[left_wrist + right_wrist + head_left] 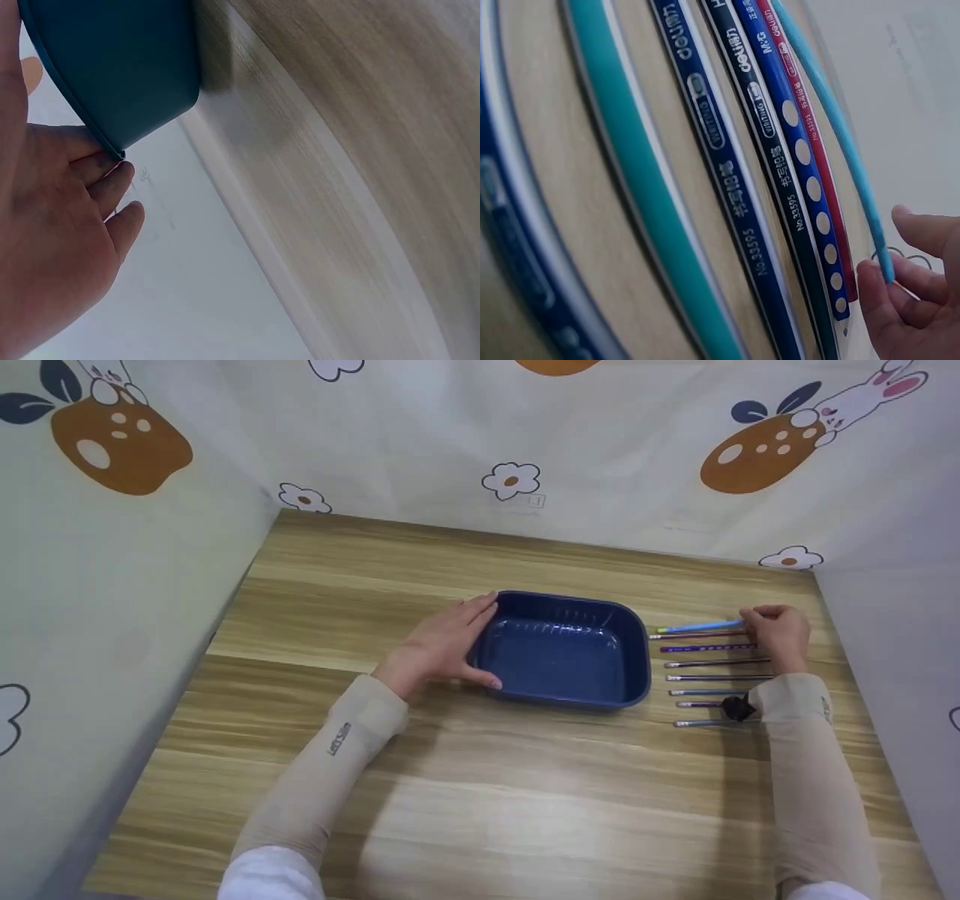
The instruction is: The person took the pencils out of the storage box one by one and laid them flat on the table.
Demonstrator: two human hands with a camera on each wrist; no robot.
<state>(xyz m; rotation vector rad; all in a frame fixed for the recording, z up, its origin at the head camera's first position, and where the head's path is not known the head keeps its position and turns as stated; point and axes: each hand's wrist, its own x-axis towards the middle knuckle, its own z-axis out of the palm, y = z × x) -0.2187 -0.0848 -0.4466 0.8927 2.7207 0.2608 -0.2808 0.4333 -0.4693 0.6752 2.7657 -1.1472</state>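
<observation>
A dark blue rectangular plastic tray point(559, 656) stands on the wooden table. My left hand point(450, 641) spans its left end, thumb over the near corner and fingers extended along the far corner. In the left wrist view, fingertips point(120, 176) touch the tray's rim from outside. Right of the tray, my right hand point(784, 634) pinches the right end of a light blue pencil point(701, 625), whose left end is yellow-green. The right wrist view shows this light blue pencil point(840, 135) beside the others, its end among my fingers.
Several pencils lie in a row under and beside my right forearm, among them a red pencil point(810, 127) and a blue pencil with white dots point(802, 150). A small black object point(739, 707) sits at the right cuff. Patterned white curtains point(420, 442) enclose the table point(480, 795).
</observation>
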